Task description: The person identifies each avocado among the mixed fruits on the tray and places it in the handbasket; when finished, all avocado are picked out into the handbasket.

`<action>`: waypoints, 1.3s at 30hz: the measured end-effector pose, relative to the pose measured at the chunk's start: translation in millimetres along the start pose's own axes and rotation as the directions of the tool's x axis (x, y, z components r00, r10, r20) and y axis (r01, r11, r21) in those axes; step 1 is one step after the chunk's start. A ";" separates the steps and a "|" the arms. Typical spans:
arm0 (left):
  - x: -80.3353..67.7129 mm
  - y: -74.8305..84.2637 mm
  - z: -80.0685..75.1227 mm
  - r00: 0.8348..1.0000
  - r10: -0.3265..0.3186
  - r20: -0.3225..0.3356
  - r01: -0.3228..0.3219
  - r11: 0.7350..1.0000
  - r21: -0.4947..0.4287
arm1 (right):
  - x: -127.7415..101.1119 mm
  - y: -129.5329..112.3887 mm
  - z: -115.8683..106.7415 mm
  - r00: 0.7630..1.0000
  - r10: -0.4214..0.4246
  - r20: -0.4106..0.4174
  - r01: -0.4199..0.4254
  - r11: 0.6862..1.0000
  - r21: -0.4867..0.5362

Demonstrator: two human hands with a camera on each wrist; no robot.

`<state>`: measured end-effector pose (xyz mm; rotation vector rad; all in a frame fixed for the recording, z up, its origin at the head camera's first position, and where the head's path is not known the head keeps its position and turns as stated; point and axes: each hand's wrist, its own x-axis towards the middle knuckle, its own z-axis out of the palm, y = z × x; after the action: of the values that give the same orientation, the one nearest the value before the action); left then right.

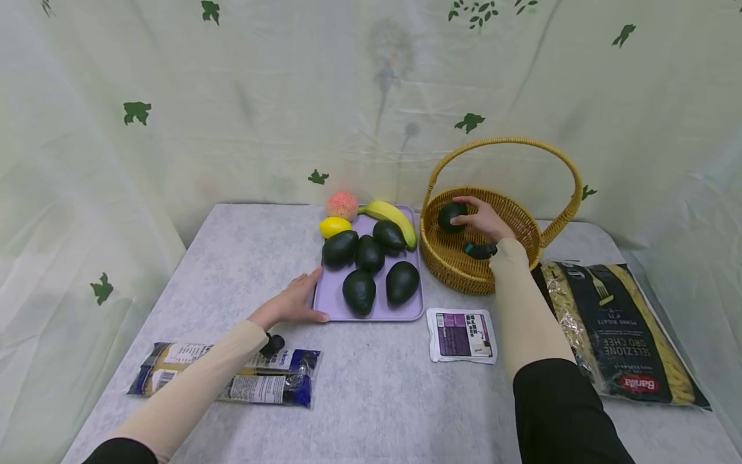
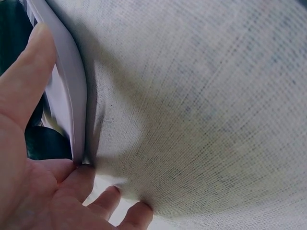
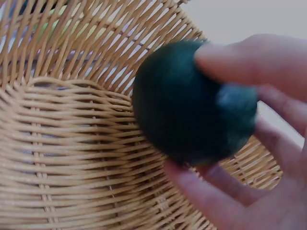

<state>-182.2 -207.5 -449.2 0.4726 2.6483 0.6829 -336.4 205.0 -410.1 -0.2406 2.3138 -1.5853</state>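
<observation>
Our right hand [image 1: 484, 222] holds a dark avocado [image 1: 451, 216] inside the wicker basket [image 1: 510, 212], fingers curled round it w/ thumb beneath; in the right wrist view the avocado [image 3: 192, 103] sits against the fingertips [image 3: 240, 62], just above the woven wall. Our left hand [image 1: 292, 303] lies flat & relaxed on the surface [image 1: 371, 386], fingers straight, touching the left edge of the purple tray [image 1: 330, 293], holding nothing. On the tray: five more avocados [image 1: 359, 291], a lemon [image 1: 335, 226], a banana [image 1: 391, 216]; a pink ball [image 1: 342, 205] at its far edge.

We judge the avocado firm, fairly light, smooth-skinned & a bit slippery, not fragile but bruisable. Best hold is around its broad middle, fingers spread, not at the narrow end.

Nearby: a small white packet [image 1: 462, 335], big pasta bag [image 1: 623, 332], packs of spaghetti [image 1: 232, 374].
</observation>
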 end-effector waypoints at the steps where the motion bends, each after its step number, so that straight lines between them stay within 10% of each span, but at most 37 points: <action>1: 0.1 -0.3 0.1 1.000 0.002 -0.001 -0.002 1.000 0.000 | 1.0 0.7 0.7 1.000 0.008 0.000 -0.008 1.000 -0.022; 15: -1.0 1.3 1.5 1.000 0.008 0.001 -0.008 1.000 -0.009 | 3.8 -4.0 8.7 0.996 0.093 0.013 -0.091 0.991 -0.101; 25: -2.2 4.9 -0.2 1.000 0.005 0.003 -0.005 1.000 -0.009 | -6.6 -6.8 -3.7 1.000 -0.011 0.029 0.016 0.982 -0.190; 39: -2.5 2.8 -2.1 1.000 -0.003 0.013 0.003 1.000 -0.010 | -36.1 -30.2 -18.4 0.990 -0.083 0.115 0.089 0.995 -0.045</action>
<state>-180.2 -207.0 -445.4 0.4680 2.6320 0.6896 -310.7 221.4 -369.9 -0.4364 2.2855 -1.5132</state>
